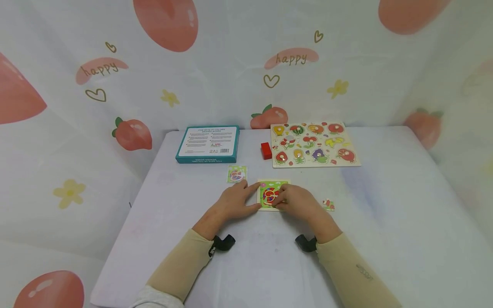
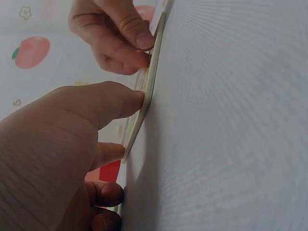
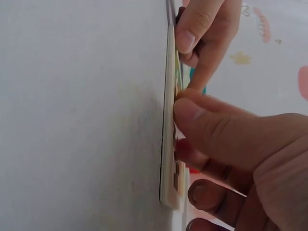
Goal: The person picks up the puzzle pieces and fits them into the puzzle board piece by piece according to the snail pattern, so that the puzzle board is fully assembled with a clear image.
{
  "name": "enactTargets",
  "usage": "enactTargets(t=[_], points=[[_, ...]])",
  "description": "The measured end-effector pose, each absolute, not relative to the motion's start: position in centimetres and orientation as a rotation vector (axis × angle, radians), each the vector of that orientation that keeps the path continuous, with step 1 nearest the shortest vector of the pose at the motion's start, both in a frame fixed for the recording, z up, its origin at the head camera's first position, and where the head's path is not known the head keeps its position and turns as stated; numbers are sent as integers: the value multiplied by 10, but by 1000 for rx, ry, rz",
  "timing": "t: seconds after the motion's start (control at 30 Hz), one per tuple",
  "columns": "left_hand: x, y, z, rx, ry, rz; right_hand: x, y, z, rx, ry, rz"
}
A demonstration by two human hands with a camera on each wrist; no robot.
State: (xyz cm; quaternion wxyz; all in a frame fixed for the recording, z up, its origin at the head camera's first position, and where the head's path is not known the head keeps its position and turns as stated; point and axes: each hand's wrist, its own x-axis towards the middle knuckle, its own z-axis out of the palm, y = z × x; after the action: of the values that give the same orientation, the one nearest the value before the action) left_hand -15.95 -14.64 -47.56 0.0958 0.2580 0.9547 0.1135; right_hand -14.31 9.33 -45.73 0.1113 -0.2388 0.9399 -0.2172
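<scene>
A small square wooden puzzle board point(image 1: 264, 208) with a green picture and a red, blue and yellow spiral lies flat on the table. My left hand point(image 1: 235, 201) spreads its thumb and index finger along the board's left side, the fingertips touching its edge. Over the board's right part, my right hand point(image 1: 298, 201) pinches a puzzle piece between thumb and index finger, low against the surface; the fingers mostly hide it. In the right wrist view, dark recesses show along the board point(image 3: 168, 144) beside the right hand point(image 3: 226, 130).
A square picture card point(image 1: 236, 174) lies beyond the left hand, and a loose puzzle piece point(image 1: 328, 204) right of the right hand. Farther back are a teal-edged box point(image 1: 208, 144), a red block point(image 1: 266, 151) and a fruit peg puzzle point(image 1: 313, 145).
</scene>
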Motion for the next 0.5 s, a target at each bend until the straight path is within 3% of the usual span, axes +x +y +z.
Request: enactTargets(t=[0.27, 0.5], points=[[-160, -145, -474, 765, 2822, 341, -140, 96, -457, -787, 2762, -559], [-159, -145, -473, 750, 2816, 344, -135, 98, -447, -653, 2698, -638]])
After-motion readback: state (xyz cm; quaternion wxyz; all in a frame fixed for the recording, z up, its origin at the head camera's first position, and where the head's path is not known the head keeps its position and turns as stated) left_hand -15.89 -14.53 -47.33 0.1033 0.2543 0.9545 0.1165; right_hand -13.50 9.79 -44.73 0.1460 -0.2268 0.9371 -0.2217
